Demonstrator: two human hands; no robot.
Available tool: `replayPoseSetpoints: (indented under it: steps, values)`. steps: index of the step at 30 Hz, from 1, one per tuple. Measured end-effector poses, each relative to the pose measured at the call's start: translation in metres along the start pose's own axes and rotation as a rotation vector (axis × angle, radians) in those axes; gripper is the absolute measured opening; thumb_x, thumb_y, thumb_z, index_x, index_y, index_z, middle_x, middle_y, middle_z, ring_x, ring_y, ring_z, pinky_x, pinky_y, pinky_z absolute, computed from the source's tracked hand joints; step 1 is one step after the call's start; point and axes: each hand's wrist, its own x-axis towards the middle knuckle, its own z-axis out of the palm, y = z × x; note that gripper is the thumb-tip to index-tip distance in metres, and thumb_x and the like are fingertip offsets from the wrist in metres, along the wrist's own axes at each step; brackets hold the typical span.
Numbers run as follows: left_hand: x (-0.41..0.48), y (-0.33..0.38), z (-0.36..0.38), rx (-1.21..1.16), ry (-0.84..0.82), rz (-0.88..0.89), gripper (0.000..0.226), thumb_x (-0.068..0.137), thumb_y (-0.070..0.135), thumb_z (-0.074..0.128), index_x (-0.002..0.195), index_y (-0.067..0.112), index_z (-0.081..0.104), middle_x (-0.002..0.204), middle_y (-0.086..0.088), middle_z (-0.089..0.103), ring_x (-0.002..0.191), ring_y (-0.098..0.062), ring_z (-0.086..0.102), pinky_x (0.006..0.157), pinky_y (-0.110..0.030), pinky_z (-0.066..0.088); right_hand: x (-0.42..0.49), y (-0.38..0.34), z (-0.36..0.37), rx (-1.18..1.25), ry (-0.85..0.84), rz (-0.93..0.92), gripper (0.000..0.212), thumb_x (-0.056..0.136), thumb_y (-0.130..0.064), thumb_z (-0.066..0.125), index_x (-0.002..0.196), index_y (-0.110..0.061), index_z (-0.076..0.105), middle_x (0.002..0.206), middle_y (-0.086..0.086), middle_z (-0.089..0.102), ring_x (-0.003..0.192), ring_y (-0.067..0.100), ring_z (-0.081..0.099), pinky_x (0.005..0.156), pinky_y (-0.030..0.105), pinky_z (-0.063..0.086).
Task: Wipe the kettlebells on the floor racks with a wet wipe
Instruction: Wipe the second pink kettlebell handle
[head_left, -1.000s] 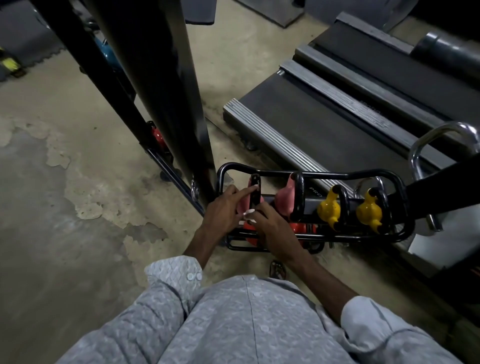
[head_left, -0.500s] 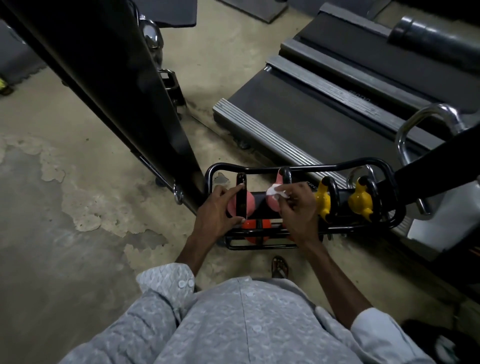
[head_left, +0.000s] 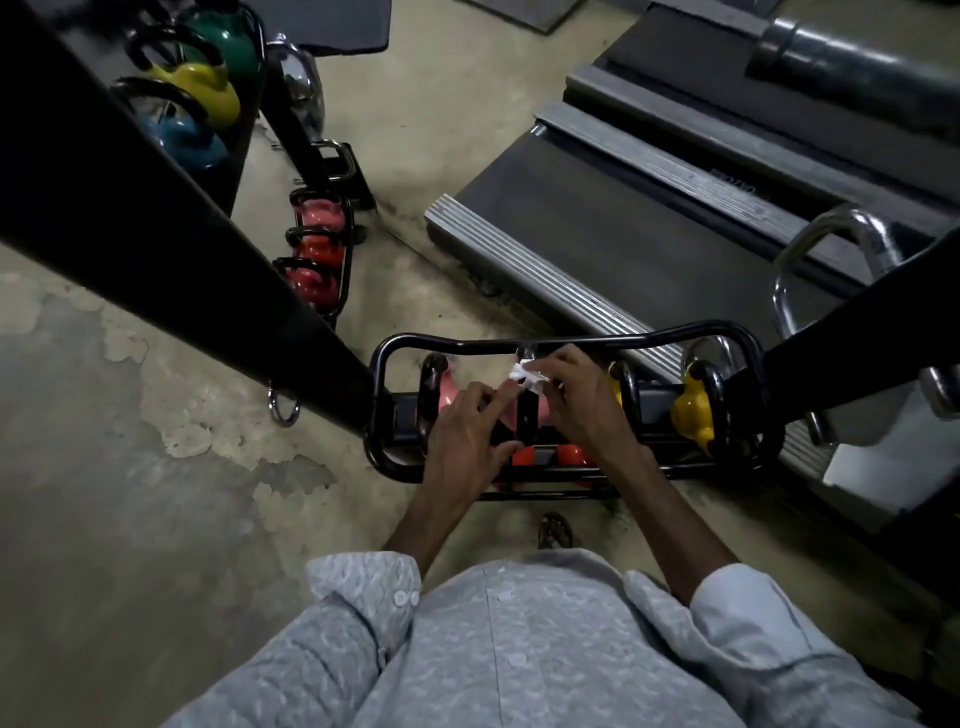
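- Wet wipe (head_left: 525, 375) – bunched small, pinched in the fingertips of the R hand (head_left: 584, 410), pressed at the top of the black handle (head_left: 527, 415) of a pink kettlebell (head_left: 511, 422) in the near floor rack (head_left: 571, 343).
- L hand (head_left: 467, 436) lay over the same bell w/ fingers fairly straight, gripping nothing – prob. steadying it.
- Handling: the wipe looked soft, thin and limp, so it likely needs fingers behind it to press. The bells looked hard, smooth-coated and heavy; they're best wiped in place, or lifted by the handle loop only.
- Same rack: 1 more pink bell (head_left: 445, 397) to the left, 2 yellow bells (head_left: 693, 410) to the right, orange ones (head_left: 524, 456) on the lower tier.
- In the way: rack bars closely ringed the bells, so reach was tight. A slanted black beam (head_left: 156, 218) stood just beside the rack's left end, and another dark bar crossed its right end.
- Around: treadmill (head_left: 623, 218) just behind, a 2nd rack (head_left: 317, 260) of pink and red bells farther left, and bigger green, yellow and blue bells (head_left: 202, 88) beyond that.
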Motion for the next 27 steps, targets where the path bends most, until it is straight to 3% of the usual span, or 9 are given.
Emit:
replayPoseSetpoints:
  steps: [3,9,14,16,19,21,24,27]
  values:
    - [-0.002,0.006,0.009,-0.003,0.011,-0.056,0.082,0.072,0.033,0.086,0.146,0.033,0.050,0.117,-0.001,0.057,0.098,-0.021,0.060,0.078,-0.040,0.055,0.006,0.008,-0.002,-0.060,-0.003,-0.104,0.021,0.091,-0.007,0.063,0.107,-0.012,0.076,0.096,0.007,0.058,0.088,0.021,0.057,0.072,0.034,0.051]
    - [-0.004,0.016,0.015,0.001,0.061,-0.127,0.080,0.070,0.032,0.088,0.141,0.031,0.054,0.115,-0.001,0.058,0.094,-0.021,0.061,0.073,-0.040,0.055,0.038,0.024,0.005,-0.059,-0.054,-0.150,0.021,0.085,0.005,0.065,0.097,-0.006,0.077,0.095,0.007,0.057,0.086,0.020,0.057,0.069,0.028,0.050]
    - [-0.001,0.023,0.014,0.040,0.061,-0.161,0.085,0.066,0.032,0.091,0.142,0.031,0.053,0.116,0.000,0.057,0.091,-0.021,0.060,0.074,-0.035,0.053,0.071,0.034,0.008,0.093,-0.082,0.159,0.017,0.085,-0.004,0.067,0.091,-0.011,0.081,0.080,-0.002,0.061,0.078,0.013,0.057,0.068,0.025,0.044]
    - [0.000,0.024,0.012,0.056,0.055,-0.148,0.087,0.066,0.031,0.091,0.144,0.031,0.051,0.116,-0.001,0.057,0.090,-0.020,0.060,0.073,-0.032,0.051,0.078,0.044,0.010,0.132,-0.168,0.314,0.014,0.088,-0.007,0.066,0.090,-0.005,0.080,0.078,0.010,0.070,0.075,0.013,0.059,0.068,0.026,0.043]
    - [0.002,0.021,0.010,0.049,0.060,-0.126,0.086,0.065,0.029,0.092,0.143,0.031,0.054,0.115,-0.002,0.058,0.091,-0.020,0.061,0.074,-0.035,0.054,0.081,0.052,0.010,0.289,-0.235,0.456,0.016,0.090,-0.007,0.066,0.088,0.004,0.076,0.075,0.023,0.069,0.069,0.016,0.057,0.067,0.034,0.047]
    - [0.002,0.018,0.011,0.040,0.057,-0.124,0.086,0.064,0.028,0.092,0.142,0.031,0.055,0.114,-0.001,0.058,0.091,-0.020,0.062,0.074,-0.036,0.055,0.082,0.051,0.009,0.283,-0.242,0.425,0.016,0.090,-0.008,0.065,0.085,0.003,0.076,0.078,0.026,0.070,0.067,0.016,0.057,0.066,0.035,0.047]
    - [0.001,0.016,0.013,0.020,0.048,-0.125,0.086,0.065,0.027,0.093,0.142,0.032,0.055,0.116,-0.001,0.059,0.092,-0.020,0.062,0.076,-0.037,0.056,0.080,0.038,0.004,0.140,-0.199,0.247,0.013,0.087,-0.008,0.065,0.086,-0.006,0.078,0.080,0.016,0.068,0.070,0.017,0.059,0.068,0.031,0.047]
    - [0.002,0.013,0.013,-0.003,0.046,-0.129,0.084,0.065,0.027,0.093,0.141,0.033,0.057,0.114,0.000,0.060,0.091,-0.019,0.062,0.073,-0.035,0.055,0.073,0.027,-0.001,0.069,-0.187,0.020,0.016,0.081,-0.003,0.066,0.086,-0.012,0.079,0.087,0.001,0.058,0.072,0.007,0.056,0.066,0.012,0.042]
